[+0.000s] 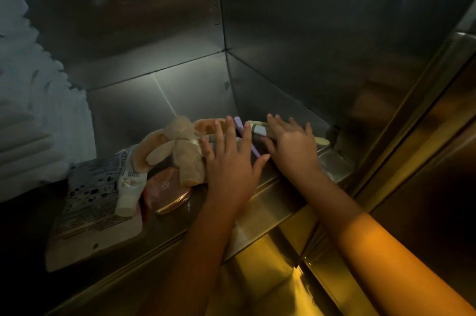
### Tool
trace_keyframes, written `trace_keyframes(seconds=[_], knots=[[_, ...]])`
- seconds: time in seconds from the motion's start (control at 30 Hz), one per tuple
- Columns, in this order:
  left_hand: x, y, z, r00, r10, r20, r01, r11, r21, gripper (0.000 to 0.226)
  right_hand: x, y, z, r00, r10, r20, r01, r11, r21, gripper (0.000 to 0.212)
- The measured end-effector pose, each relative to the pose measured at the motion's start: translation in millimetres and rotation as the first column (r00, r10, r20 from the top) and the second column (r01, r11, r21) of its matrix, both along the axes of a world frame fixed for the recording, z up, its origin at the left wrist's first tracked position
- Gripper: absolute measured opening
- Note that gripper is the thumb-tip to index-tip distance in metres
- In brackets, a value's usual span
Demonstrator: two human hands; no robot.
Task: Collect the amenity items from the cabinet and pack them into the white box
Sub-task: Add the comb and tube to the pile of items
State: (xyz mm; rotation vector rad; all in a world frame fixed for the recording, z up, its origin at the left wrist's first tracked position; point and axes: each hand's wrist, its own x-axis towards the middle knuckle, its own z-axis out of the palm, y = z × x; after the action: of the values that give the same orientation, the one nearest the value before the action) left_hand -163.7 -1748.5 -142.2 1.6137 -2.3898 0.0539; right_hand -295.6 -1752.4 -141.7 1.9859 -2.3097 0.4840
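Reaches forward with left forearm and right forearm, both bare, side by side. Holds left hand palm down, fingers straight and spread wide, thumb out to right. Holds right hand palm down too, just beside left one, fingers straight, little spread. Thumbs near each other. Grips nothing with either hand.
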Motion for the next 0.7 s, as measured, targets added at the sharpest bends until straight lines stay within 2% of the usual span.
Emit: trace_keyframes(seconds=[0.2,0.33,0.53,0.7], knots=[[-18,23,6,0.994,-0.090,-0.061,0.088,0.996,-0.022,0.067,-14,58,13,0.999,-0.027,-0.025,0.025,0.994,-0.107,0.049],[-41,58,8,0.966,-0.250,-0.074,0.245,0.967,-0.070,0.062,-29,117,21,0.995,-0.091,-0.041,0.084,0.987,-0.136,0.046],[-78,139,17,0.849,-0.516,-0.114,0.502,0.855,-0.132,0.055,-45,223,26,0.962,-0.271,-0.004,0.265,0.943,-0.201,0.045],[-98,215,20,0.722,-0.673,-0.163,0.650,0.740,-0.173,0.047,-55,314,21,0.889,-0.458,0.025,0.449,0.856,-0.257,0.042]])
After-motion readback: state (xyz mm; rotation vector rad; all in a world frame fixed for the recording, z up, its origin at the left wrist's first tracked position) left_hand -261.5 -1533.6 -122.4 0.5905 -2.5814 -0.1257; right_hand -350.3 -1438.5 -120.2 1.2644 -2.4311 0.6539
